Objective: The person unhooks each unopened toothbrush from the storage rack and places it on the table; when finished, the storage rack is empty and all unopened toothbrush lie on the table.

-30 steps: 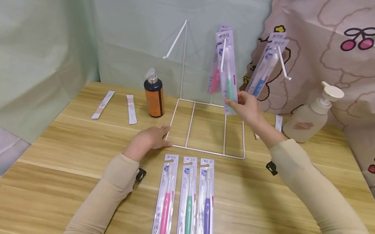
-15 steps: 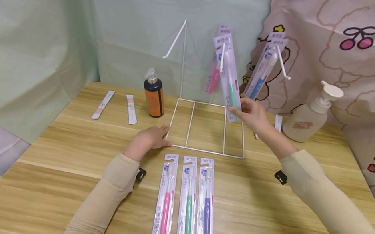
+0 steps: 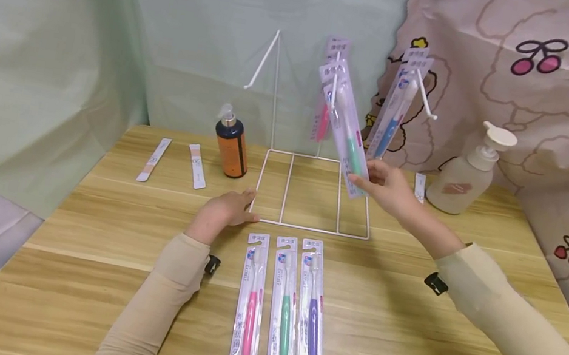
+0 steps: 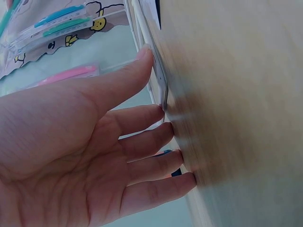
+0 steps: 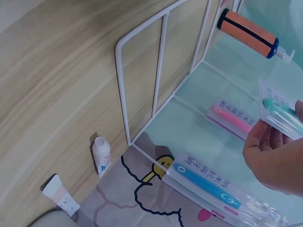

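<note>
My right hand (image 3: 398, 194) pinches the lower end of a packaged green toothbrush (image 3: 343, 131) between thumb and fingers. That pack leans, its top at the middle hook (image 3: 334, 90) of a white wire rack (image 3: 304, 228); whether the hook still passes through its hole cannot be told. A pink toothbrush pack (image 3: 324, 119) hangs behind it. On the right hook hang blue toothbrush packs (image 3: 397, 105). My left hand (image 3: 224, 208) rests at the base's front left corner; in the left wrist view its fingertips touch the table and its thumb (image 4: 142, 61) lies on the wire.
Three packaged toothbrushes, pink (image 3: 251, 307), green (image 3: 286, 313) and purple (image 3: 313, 317), lie before the rack. An orange pump bottle (image 3: 232, 145) stands left, a white pump bottle (image 3: 463, 180) right. Flat sachets (image 3: 154, 159) lie far left. A small white tube (image 5: 101, 156) is near the rack's right side.
My right hand has moved down, slightly right and toward me. The green toothbrush pack has come forward along the middle hook, away from the pink one, and tilts more. My left hand has stayed put.
</note>
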`<state>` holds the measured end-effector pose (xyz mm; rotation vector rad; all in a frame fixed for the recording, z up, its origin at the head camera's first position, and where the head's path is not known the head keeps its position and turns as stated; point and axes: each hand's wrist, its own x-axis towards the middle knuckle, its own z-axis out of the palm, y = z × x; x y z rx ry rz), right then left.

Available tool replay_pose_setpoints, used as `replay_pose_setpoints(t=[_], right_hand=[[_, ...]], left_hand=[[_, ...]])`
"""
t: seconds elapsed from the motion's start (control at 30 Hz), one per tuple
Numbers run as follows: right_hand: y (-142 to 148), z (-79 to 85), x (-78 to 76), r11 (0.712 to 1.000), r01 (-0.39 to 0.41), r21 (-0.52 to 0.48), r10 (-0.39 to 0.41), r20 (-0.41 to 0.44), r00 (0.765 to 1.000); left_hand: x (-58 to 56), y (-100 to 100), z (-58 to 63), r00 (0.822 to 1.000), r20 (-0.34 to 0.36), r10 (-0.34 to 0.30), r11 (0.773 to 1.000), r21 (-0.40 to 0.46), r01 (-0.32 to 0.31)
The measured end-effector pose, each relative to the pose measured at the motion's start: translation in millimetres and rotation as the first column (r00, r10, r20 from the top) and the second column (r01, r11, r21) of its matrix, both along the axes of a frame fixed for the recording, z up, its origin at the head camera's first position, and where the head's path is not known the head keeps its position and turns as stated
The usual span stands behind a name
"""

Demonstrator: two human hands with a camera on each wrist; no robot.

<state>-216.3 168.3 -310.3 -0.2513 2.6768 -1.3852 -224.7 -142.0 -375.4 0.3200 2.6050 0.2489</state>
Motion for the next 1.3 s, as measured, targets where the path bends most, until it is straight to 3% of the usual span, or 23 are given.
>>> replay_pose_setpoints(t=[0.23,0.47,0.87,1.3], right_hand=[[3,1.3,13.4,0.999,-0.047,-0.022,0.047,-0.001,0.999],[5,4.1,29.1,0.999,-0.042,0.025,0.041,0.034,0.999],[12,7.2,55.0,0.995,-0.082,0.049,0.081,0.010,0.997],[11,17.0,72.5,0.991,-0.132,0.019,0.132,0.008,0.991]], left_hand=[[0.4,0,-0.3,1.000,-0.008,-0.005,1.000,0.003,0.005],[0.3,0,-1.1,1.000,-0.012,-0.015,1.000,0.000,0.015],[0.5,-1,-1.3,1.000,-0.008,-0.025,1.000,-0.010,0.025],[-1.0,-2,-2.1,1.000,0.007,-0.005,1.000,0.003,0.005]])
